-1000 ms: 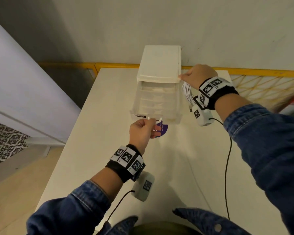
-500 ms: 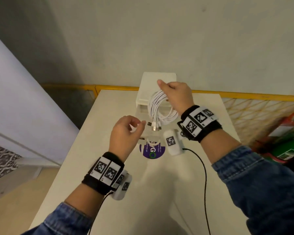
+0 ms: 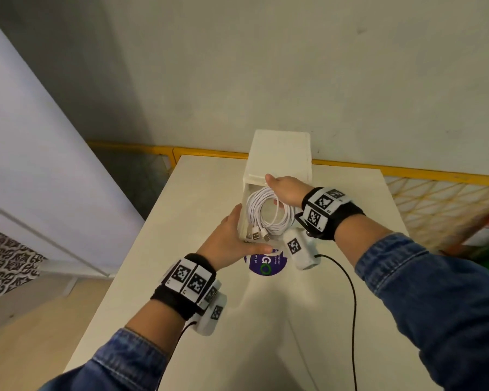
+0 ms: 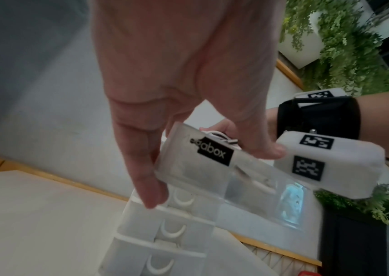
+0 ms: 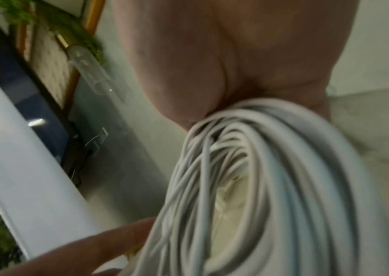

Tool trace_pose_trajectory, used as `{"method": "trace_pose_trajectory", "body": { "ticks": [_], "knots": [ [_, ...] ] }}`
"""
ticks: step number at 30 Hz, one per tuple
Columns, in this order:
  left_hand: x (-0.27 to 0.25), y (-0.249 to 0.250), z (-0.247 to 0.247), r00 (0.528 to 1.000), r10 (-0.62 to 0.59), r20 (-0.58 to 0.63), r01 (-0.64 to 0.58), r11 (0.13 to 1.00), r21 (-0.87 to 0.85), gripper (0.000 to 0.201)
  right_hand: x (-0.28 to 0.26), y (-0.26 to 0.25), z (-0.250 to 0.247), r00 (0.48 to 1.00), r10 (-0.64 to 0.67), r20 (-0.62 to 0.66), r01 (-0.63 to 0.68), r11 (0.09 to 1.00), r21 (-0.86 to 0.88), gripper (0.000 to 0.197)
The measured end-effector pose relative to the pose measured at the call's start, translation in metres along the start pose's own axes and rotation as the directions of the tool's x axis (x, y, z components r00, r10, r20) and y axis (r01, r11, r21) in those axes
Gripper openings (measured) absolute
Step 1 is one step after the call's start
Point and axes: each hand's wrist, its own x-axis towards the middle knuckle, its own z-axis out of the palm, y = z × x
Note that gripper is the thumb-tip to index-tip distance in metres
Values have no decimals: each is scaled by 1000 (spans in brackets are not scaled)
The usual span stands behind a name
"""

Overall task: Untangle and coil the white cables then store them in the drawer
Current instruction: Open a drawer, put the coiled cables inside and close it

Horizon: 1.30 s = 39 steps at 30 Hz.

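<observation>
A white drawer unit (image 3: pixel 280 156) stands at the back of the table, its clear top drawer (image 3: pixel 241 213) pulled out toward me. A coil of white cables (image 3: pixel 283 221) lies within the drawer's outline, plugs at the front. My right hand (image 3: pixel 285 187) grips the coil at its far right side; the right wrist view shows the coil (image 5: pixel 271 186) bunched under the palm (image 5: pixel 236 65). My left hand (image 3: pixel 235 235) holds the drawer's front left corner. In the left wrist view its thumb hooks over the drawer front (image 4: pixel 247 177) and a finger (image 4: pixel 146 177) presses the face.
Closed lower drawers (image 4: pixel 165 233) sit below the open one. A round purple sticker (image 3: pixel 266 263) lies on the white table (image 3: pixel 181 277) just in front of the unit. A yellow railing (image 3: pixel 407 170) runs behind the table. A black camera lead (image 3: pixel 353 306) trails over the table.
My right hand has lowered the coil from in front of the unit into the open top drawer. My left hand has moved forward from mid-air onto the drawer's front left corner.
</observation>
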Motion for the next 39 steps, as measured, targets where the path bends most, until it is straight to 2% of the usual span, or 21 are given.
{"method": "trace_pose_trajectory", "body": {
  "ticks": [2, 4, 7, 11, 12, 14, 17, 19, 21, 23, 25, 30, 33, 39],
  "knots": [
    [-1, 1, -1, 1000, 14, -14, -13, 1000, 9, 81, -3, -2, -4, 1000, 18, 2, -18, 999, -38, 57],
    [-1, 2, -2, 999, 27, -29, -26, 999, 31, 76, -1, -1, -7, 999, -6, -32, 2, 992, -129, 50],
    [-3, 5, -2, 999, 25, -27, -24, 999, 39, 89, 2, 5, -12, 990, -59, -128, 13, 942, -337, 50],
    [-3, 6, -3, 1000, -8, -10, 8, 998, 68, 96, -2, 3, -19, 932, -208, -295, 10, 832, -555, 29],
    [-3, 6, -3, 1000, -11, -8, 11, 997, 76, 95, -3, 3, -21, 935, -208, -286, 21, 840, -543, 25],
    [-2, 8, -3, 1000, -3, -20, 6, 990, 140, 95, -4, 9, -24, 969, -169, -180, 69, 885, -460, 25],
    [2, 9, -3, 989, 102, -104, -67, 953, 297, 94, -11, 20, -22, 982, -167, -83, 117, 898, -423, 33],
    [5, 13, -4, 977, 199, -72, -153, 902, 404, 89, -16, 28, -21, 969, -222, -112, 158, 898, -411, 35],
    [9, 19, -4, 971, 237, 33, -221, 834, 506, 76, -19, 35, -22, 945, -273, -182, 190, 908, -374, 31],
    [15, 26, -3, 963, 227, 144, -268, 764, 586, 64, -19, 42, -23, 927, -311, -207, 213, 895, -392, 30],
    [22, 34, 1, 958, 209, 195, -286, 712, 641, 57, -18, 51, -22, 919, -346, -191, 235, 867, -440, 29],
    [43, 44, 10, 961, 168, 218, -275, 626, 730, 62, -26, 65, -21, 900, -411, -143, 253, 762, -596, 27],
    [53, 49, 13, 968, 110, 224, -245, 592, 768, 66, -29, 66, -21, 902, -408, -138, 238, 740, -629, 31],
    [60, 59, 15, 968, 132, 212, -249, 463, 851, 34, -28, 74, -18, 911, -392, -132, 238, 758, -608, 37]
  ]
}}
